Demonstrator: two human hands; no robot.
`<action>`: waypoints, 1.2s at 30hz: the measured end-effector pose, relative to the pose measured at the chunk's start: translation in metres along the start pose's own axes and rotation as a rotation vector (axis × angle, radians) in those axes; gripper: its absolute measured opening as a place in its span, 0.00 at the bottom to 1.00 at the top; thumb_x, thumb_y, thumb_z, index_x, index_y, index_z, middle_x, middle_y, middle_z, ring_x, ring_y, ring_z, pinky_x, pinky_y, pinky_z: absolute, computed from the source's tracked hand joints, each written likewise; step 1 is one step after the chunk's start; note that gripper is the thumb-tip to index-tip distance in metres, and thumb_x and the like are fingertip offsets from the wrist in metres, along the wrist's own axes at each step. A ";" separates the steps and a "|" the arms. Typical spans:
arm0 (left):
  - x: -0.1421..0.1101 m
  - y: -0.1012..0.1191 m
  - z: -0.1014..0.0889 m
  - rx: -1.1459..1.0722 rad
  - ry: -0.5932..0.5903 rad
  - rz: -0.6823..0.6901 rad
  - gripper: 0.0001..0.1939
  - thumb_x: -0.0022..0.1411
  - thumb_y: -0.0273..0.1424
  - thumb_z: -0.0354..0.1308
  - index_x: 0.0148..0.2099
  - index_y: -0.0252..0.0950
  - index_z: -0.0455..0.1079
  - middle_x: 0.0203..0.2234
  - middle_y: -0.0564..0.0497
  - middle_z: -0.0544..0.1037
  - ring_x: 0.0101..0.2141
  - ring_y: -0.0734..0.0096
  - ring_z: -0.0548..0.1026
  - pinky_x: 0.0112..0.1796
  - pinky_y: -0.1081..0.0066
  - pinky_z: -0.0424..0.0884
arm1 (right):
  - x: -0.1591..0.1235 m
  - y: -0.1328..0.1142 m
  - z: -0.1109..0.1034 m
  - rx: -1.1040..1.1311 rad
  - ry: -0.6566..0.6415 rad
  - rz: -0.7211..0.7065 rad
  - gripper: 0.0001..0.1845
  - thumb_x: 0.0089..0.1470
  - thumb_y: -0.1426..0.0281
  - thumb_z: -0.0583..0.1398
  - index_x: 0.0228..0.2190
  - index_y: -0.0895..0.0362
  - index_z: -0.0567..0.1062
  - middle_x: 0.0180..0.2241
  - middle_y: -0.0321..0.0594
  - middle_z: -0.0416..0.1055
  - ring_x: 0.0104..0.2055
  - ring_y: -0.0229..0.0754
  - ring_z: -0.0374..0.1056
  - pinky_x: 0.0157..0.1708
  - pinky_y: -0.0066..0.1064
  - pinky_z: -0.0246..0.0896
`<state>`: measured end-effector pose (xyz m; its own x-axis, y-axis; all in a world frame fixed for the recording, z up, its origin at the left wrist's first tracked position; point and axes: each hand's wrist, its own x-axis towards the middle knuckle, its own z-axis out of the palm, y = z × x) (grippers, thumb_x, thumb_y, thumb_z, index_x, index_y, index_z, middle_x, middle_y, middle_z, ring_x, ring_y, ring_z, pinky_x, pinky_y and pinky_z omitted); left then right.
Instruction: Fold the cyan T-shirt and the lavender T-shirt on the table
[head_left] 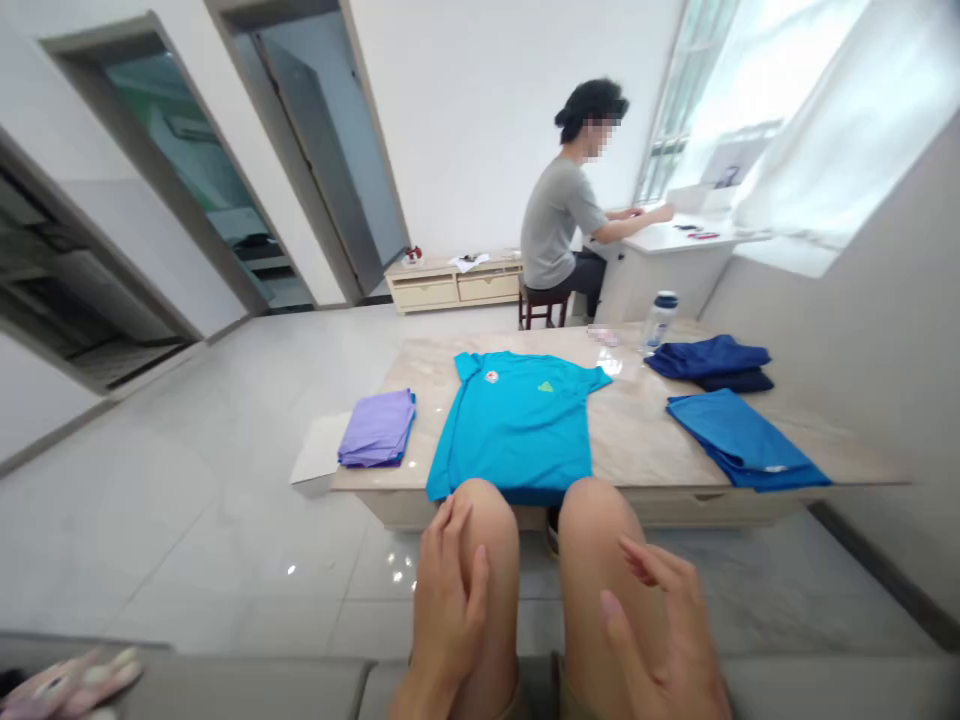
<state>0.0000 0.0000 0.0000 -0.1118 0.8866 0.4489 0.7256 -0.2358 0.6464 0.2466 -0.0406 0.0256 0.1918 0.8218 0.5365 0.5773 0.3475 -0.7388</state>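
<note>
A turquoise T-shirt [517, 430] lies spread flat on the low marble-topped table [626, 440], its collar end away from me and its hem at the near edge by my knees. My left hand [450, 575] rests on my left knee with the fingers stretched out, close to the shirt's lower left corner. Over my right thigh is my right hand [667, 610], its thumb and fingers apart and nothing between them. To the left of the shirt sits a stack of folded purple cloth [377, 428] with darker blue pieces underneath.
Right of the shirt lie folded blue cloth [742, 435] and a dark blue bundle [709, 358], near a water bottle [660, 320]. A white box [319, 450] stands left of the table. Beyond, a person [562, 215] sits on a stool at a white desk [675, 240].
</note>
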 end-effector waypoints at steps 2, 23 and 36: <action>0.006 -0.010 -0.001 -0.102 -0.005 -0.064 0.22 0.77 0.42 0.55 0.68 0.44 0.72 0.68 0.40 0.74 0.67 0.49 0.73 0.66 0.45 0.71 | -0.011 0.036 -0.007 -0.115 0.085 0.079 0.19 0.70 0.57 0.62 0.57 0.52 0.76 0.52 0.48 0.75 0.51 0.51 0.73 0.53 0.43 0.72; 0.094 -0.185 0.081 0.472 -0.188 -0.102 0.22 0.76 0.49 0.49 0.45 0.40 0.77 0.43 0.41 0.81 0.45 0.46 0.77 0.45 0.52 0.73 | 0.041 0.282 0.097 0.044 -0.334 0.706 0.33 0.47 0.38 0.67 0.33 0.55 0.88 0.42 0.54 0.84 0.45 0.60 0.80 0.40 0.41 0.75; 0.099 -0.165 0.051 0.605 -0.486 -0.257 0.12 0.78 0.33 0.50 0.50 0.36 0.75 0.43 0.40 0.83 0.48 0.51 0.81 0.45 0.63 0.70 | 0.049 0.252 0.088 0.104 -0.247 0.727 0.33 0.47 0.36 0.61 0.28 0.54 0.80 0.30 0.47 0.82 0.37 0.56 0.78 0.38 0.41 0.73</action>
<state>-0.0961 0.1464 -0.0932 -0.1181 0.9901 -0.0754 0.9739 0.1303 0.1857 0.3322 0.1270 -0.1702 0.3046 0.9322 -0.1957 0.2944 -0.2876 -0.9114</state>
